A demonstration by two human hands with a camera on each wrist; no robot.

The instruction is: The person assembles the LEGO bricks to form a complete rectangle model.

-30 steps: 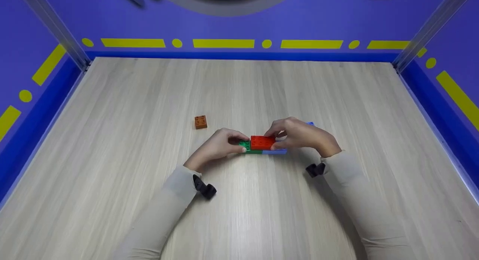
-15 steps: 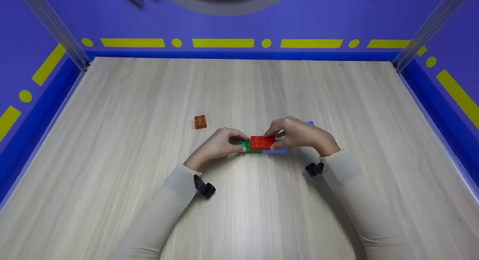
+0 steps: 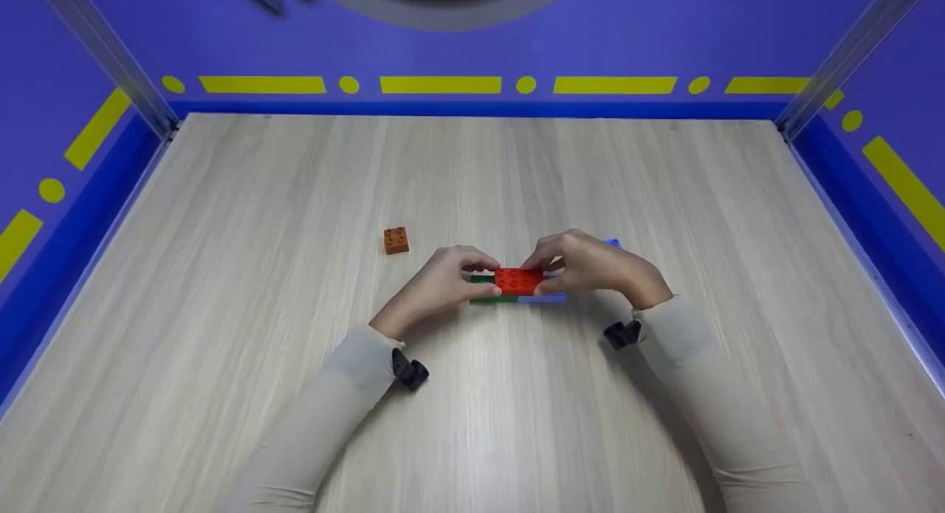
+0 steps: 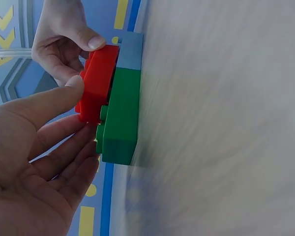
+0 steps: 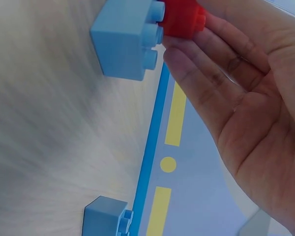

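Note:
A red building brick (image 3: 519, 278) lies across a green brick (image 3: 493, 300) and a light blue brick (image 3: 543, 300), which stand end to end on the table. In the left wrist view, a narrow dark gap shows between the red brick (image 4: 98, 81) and those below it. My left hand (image 3: 441, 286) pinches its left end, thumb on the near side and fingers on the far side. At its right end my right hand (image 3: 590, 266) holds it the same way. Studs of the blue brick (image 5: 120, 42) show in the right wrist view.
An orange-brown brick (image 3: 396, 240) sits on the table (image 3: 295, 203), beyond my left hand. Another blue brick (image 3: 613, 243) stands behind my right hand, mostly hidden in the head view. Blue-purple walls (image 3: 443, 52) with yellow marks enclose the table's back and sides.
My left hand has shifted slightly right, from the green brick's end to the red brick's left end. The right hand and the bricks stay in place.

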